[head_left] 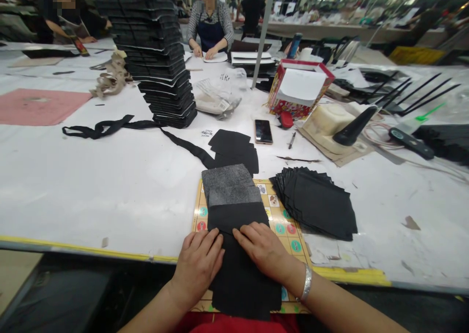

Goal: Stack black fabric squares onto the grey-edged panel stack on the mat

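Note:
A black sheet piece, like leather or fabric, lies over a yellow printed board at the table's front edge. My left hand grips its left side, fingers bent and close together along a crosswise seam or fold. On the other side, my right hand, with a silver bracelet at the wrist, pinches the same line; both thumbs are mostly hidden. Just beyond the fingers, grey speckled backing shows on the far part. More black pieces lie behind it, and a fanned pile of black pieces is to the right.
A tall stack of black pieces stands at the back left, with a black strip trailing from its base. Farther back are a phone, a red box and a black-handled tool. Another person works across the table.

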Demonstrator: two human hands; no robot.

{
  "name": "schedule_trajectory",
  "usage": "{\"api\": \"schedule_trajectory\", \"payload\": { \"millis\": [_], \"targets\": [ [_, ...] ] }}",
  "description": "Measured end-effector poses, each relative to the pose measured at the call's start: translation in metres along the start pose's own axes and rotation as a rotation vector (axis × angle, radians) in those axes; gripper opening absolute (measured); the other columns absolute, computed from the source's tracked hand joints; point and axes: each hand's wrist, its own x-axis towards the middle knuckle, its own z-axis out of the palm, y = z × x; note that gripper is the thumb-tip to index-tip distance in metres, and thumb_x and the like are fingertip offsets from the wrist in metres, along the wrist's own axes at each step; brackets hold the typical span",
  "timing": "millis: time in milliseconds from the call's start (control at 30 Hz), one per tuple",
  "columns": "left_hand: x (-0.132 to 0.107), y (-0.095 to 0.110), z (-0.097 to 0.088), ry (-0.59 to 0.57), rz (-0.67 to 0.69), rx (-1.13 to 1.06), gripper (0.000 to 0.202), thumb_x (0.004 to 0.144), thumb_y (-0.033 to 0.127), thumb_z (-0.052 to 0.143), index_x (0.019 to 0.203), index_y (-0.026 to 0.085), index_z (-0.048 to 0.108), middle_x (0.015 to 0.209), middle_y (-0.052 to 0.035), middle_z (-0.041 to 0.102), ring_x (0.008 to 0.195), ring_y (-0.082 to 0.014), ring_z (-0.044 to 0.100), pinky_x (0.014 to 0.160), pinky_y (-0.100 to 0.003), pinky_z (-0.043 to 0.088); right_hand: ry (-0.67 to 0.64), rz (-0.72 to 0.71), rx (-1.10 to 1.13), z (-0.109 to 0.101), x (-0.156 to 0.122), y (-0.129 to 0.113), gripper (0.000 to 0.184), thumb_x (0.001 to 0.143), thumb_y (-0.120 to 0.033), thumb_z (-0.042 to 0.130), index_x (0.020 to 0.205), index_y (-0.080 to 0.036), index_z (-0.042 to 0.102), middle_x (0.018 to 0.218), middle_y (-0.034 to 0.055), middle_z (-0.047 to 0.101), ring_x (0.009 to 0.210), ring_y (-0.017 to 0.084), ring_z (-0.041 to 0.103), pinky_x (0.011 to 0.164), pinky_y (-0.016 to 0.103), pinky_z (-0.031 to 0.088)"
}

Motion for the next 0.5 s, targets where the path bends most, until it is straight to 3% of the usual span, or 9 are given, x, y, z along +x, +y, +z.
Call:
{"api": "schedule_trajectory", "payload": {
  "millis": [200,333,433,500],
  "targets": [
    [0.005,0.007,0.000,-0.046,-0.017,0.034,0.037,0.086,0.033,0.049,0.119,0.017,0.055,0.102,-0.0071,0.066,0.094,-0.0215,0.055,0.084,-0.036,0.038,-0.083,0.012,-0.067,-0.006,0.006,-0.006,0.028,0.087,-0.012,0.047,0.113,-0.009,0.054,0.087,0.0091,0.057,0.075,0.021,0.046,0.060,0.034,0.033],
    [0.006,0.002,-0.002,-0.107,-0.052,0.149,0.036,0.084,0.040,0.051,0.113,0.021,0.059,0.105,-0.0090,0.063,0.095,-0.0247,0.055,0.083,-0.040,0.039,-0.096,0.031,-0.059,-0.007,0.006,-0.008,0.027,0.086,-0.012,0.048,0.112,-0.009,0.054,0.088,0.0093,0.056,0.077,0.021,0.047,0.061,0.033,0.033],
    [0.003,-0.009,-0.005,-0.074,-0.104,0.240,0.035,0.084,0.039,0.052,0.111,0.018,0.060,0.112,-0.0125,0.060,0.100,-0.0281,0.054,0.083,-0.043,0.040,-0.096,0.049,-0.064,-0.005,0.007,-0.008,0.026,0.086,-0.011,0.048,0.112,-0.012,0.054,0.087,0.0085,0.055,0.077,0.020,0.046,0.061,0.033,0.033],
    [0.001,-0.009,-0.004,-0.011,-0.069,0.218,0.037,0.084,0.035,0.052,0.115,0.014,0.056,0.115,-0.0144,0.059,0.104,-0.0278,0.053,0.086,-0.043,0.041,-0.095,0.056,-0.071,-0.005,0.008,-0.009,0.025,0.087,-0.012,0.047,0.111,-0.013,0.055,0.087,0.0083,0.056,0.077,0.020,0.046,0.061,0.033,0.034]
  ]
}}
